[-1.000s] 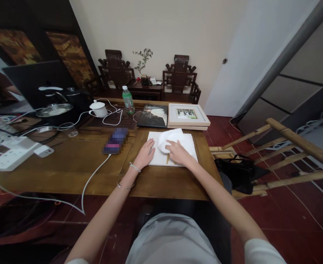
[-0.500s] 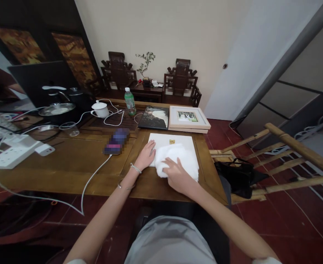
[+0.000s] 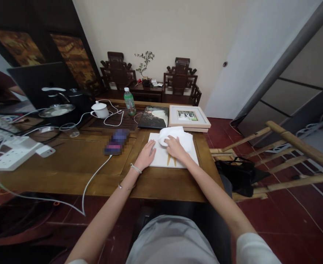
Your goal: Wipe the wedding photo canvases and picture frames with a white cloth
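Note:
A white rectangular board (image 3: pixel 158 160) lies flat on the wooden table in front of me. Two tan strips (image 3: pixel 171 160) show on its near half, spreading apart toward me. My left hand (image 3: pixel 146 154) rests flat at the board's left edge, fingers stretched out and holding nothing. On the far half of the board lies a bunched white towel (image 3: pixel 185 139), and my right hand (image 3: pixel 176 148) grips it, fingers pressed into its near left side. The towel hides the top of the board.
Behind the board lie a dark picture panel (image 3: pixel 153 117) and pale framed photos (image 3: pixel 204 119), stacked. To the left are a phone (image 3: pixel 116 142) on a white cable, a green bottle (image 3: pixel 129 101), a lidded white cup (image 3: pixel 100 110) and a power strip (image 3: pixel 11 156). A bamboo chair (image 3: pixel 288 146) stands right.
My right hand has pushed the towel away from me, from the near half of the board to the far half, uncovering the tan strips. My left hand has stayed in place.

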`<state>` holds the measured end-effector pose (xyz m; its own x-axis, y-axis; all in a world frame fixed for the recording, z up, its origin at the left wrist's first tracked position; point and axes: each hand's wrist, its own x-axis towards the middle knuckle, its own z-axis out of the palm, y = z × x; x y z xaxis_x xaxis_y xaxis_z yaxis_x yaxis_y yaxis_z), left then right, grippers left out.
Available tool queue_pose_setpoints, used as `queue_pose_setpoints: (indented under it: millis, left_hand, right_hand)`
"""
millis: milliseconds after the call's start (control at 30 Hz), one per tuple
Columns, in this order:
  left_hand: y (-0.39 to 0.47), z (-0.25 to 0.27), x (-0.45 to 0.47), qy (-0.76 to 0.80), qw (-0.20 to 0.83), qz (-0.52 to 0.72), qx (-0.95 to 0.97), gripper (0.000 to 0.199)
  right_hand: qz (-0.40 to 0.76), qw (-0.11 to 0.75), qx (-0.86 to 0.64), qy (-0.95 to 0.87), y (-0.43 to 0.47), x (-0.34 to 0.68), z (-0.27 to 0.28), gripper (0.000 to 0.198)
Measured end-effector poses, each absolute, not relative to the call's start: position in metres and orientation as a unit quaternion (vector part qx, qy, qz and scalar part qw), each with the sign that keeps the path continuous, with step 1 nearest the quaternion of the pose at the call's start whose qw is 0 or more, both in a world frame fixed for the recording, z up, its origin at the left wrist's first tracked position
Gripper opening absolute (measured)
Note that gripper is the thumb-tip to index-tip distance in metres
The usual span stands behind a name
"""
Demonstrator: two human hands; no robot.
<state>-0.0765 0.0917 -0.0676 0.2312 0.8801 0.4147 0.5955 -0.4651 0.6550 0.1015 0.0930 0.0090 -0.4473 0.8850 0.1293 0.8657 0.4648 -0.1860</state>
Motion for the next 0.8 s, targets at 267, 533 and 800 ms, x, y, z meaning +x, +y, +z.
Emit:
queue_pose_setpoints:
  millis: [267,533,800]
  left_hand:
    - [0.076,-0.037,-0.075,0.446,0.281,0.500,0.688,0.053]
    - [0.087,-0.060,-0.071,0.482,0.208,0.422,0.739,0.044]
    - [0.088,-0.063,-0.073,0.481,0.167,0.382,0.771,0.039]
  right_hand:
    - [0.046,0.087,-0.354,-0.930,0.033,0.079,0.007,0.040]
    - [0.064,0.014,-0.424,-0.903,0.039,0.109,0.045,0.033]
    - [0.024,0.059,-0.509,-0.858,0.102,0.075,0.021,0.035]
